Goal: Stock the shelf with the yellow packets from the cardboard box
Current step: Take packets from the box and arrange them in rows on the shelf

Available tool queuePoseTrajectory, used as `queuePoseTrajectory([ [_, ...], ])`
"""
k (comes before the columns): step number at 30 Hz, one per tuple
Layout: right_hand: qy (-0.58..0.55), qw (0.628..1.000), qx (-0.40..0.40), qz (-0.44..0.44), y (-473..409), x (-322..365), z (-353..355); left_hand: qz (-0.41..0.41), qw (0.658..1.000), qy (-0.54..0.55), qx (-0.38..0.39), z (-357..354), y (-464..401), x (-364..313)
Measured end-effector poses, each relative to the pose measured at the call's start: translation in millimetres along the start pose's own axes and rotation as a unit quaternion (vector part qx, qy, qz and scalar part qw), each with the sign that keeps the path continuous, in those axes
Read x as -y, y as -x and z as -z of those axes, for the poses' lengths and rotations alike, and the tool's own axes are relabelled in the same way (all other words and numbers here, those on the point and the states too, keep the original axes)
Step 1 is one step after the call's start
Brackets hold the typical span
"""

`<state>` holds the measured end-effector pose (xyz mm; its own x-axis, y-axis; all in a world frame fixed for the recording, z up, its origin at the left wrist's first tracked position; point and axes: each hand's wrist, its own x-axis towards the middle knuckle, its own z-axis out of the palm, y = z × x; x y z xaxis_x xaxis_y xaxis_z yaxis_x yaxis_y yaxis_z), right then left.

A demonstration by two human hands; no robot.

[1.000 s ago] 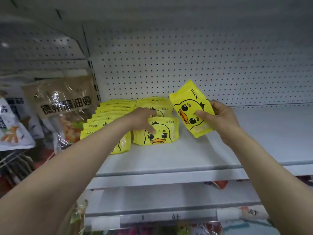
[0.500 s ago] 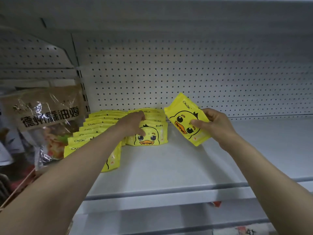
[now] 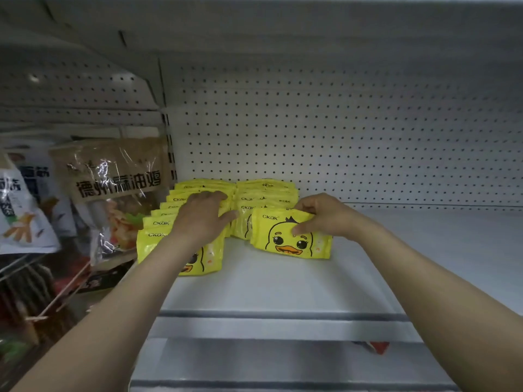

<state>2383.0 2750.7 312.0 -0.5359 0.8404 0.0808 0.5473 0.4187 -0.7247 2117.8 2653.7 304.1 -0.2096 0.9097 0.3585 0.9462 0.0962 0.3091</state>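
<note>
The glossy yellow plastic packet printed with a cartoon duck face [image 3: 291,236] stands on its bottom edge on the white metal shelf [image 3: 283,287], at the front of the right-hand row of matching yellow packets [image 3: 264,193], its face turned toward the camera. The right hand [image 3: 319,216] holds it from the right side of its top edge, fingers curled behind and the thumb pressed on the front just above the duck's eye. 0.5 s ago this packet was lifted clear of the shelf and tilted, off to the right of the row; now it is upright, set down and touching the packets behind it. The left hand [image 3: 202,215] lies with straight, spread fingers flat over the left-hand row of yellow packets [image 3: 165,222], the thumb reaching toward the gap between the 2 rows; in the earlier picture its fingertips rested on the front packet of the right row instead. The foremost packet of the left row stands further forward than the one just placed, partly hidden by the left forearm. Behind both rows rises the white perforated back panel [image 3: 339,142]. To the left, beyond the shelf's upright, hangs a brown and clear plastic snack bag with black Chinese lettering [image 3: 113,188], and further left a white bag [image 3: 19,216] at the picture's edge.
</note>
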Motion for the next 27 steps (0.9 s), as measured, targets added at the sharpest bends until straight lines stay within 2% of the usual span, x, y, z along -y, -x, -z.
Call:
queuePoseTrajectory([
  [4,0.020,1.000,0.015,0.013,-21.4,6.7,-17.8,-0.009,0.998,-0.048,0.025,-10.1,19.2,12.7],
  [11,0.107,0.994,-0.002,0.036,-39.5,19.0,-31.8,-0.020,0.996,-0.088,-0.004,-20.0,24.6,13.0],
  [19,0.324,0.943,-0.071,0.042,-46.2,27.2,-43.9,-0.016,0.992,-0.115,-0.046,-17.2,22.3,7.8],
  [27,0.411,0.903,-0.123,0.024,-28.9,47.5,-50.9,0.011,0.994,-0.107,-0.006,-4.1,23.9,3.1],
])
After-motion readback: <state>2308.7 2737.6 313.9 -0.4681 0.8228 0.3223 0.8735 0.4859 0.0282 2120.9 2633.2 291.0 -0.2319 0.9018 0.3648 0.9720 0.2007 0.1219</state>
